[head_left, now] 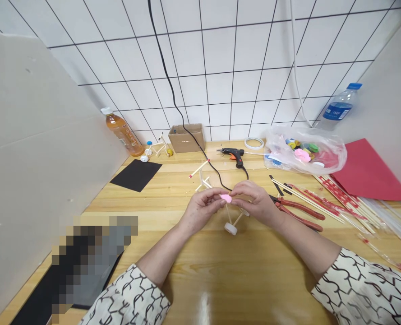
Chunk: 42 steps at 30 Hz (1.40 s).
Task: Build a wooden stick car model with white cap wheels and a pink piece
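Over the middle of the table, my left hand [200,208] pinches a small pink bottle cap [226,198] from the left. My right hand [260,204] closes on the same cap from the other side, thumb and fingers together. Below the cap hangs a small frame of thin sticks [237,219], with a white bottle cap [230,229] like a wheel at its lower end. A second white cap is partly hidden by my right hand. Behind my hands, more pale sticks [205,183] of a frame show; whether they join the held piece I cannot tell.
Further back are a glue gun [233,154], a tape roll [253,143], a cardboard box [186,139] and a finished-looking stick car [158,146]. Red-handled pliers [298,210], wrapped chopsticks [342,198] and a plastic bag of caps [329,155] lie right. A tablet-like object [114,266] lies left.
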{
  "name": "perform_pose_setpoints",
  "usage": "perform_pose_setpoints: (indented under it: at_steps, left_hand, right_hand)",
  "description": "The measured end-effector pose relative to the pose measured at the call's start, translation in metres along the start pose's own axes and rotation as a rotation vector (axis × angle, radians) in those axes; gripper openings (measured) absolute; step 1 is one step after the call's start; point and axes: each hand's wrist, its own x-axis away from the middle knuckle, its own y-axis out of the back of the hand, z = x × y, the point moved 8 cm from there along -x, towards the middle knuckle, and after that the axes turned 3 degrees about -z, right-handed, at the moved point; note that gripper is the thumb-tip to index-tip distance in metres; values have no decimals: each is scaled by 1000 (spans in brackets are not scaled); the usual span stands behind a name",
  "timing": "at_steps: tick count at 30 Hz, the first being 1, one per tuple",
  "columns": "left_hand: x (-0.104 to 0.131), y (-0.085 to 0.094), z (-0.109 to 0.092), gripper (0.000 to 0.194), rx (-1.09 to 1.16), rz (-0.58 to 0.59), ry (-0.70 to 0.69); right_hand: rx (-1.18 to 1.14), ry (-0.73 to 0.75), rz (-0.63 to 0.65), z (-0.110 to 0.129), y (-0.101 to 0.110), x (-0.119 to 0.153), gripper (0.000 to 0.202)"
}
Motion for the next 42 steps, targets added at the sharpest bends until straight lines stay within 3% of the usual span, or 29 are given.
perform_pose_setpoints:
  at_steps: [6,15,18,21,31,42]
  left_hand:
    - [0,0,1,24,-6,3,3]
    - [-1,-1,-2,23,4,3,-6]
    - [-1,0,-1,25,9,6,0]
    - [0,4,-1,27,8,-11,11]
    - [-1,2,-5,22,-20,1,-26]
    - [-1,1,-3,23,-13,10,-21]
  right_hand:
    - [-194,-160,-36,-7,2,0,14]
    - [-424,-560,30,-29,-18,7,24]
    - [-456,-621,35,-33,-22,10,26]
    - [-371,-583,19,-27,-17,10,23]
    - [-15,-210,-77,7,-4,2,16]
    - [95,-133,-148,9,-8,4,13]
